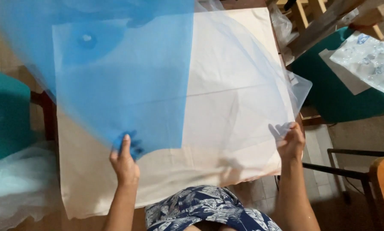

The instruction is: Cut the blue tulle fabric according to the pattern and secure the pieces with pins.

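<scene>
Fingers [129,143] of the left hand [124,161], at lower centre-left of the frame, pinch the lower edge of a sheer blue fabric [115,81] that fills the upper left. At right, the right hand [290,141] grips the edge of a sheer white fabric [239,85], fingers closed on it. Both sheets hang over a cream cloth [89,184] covering the worktop. A teal chair [350,98] stands at upper right.

Both bare forearms reach forward, well apart; the left hand [124,160] and right hand [290,141] have fingers pinched closed.
</scene>
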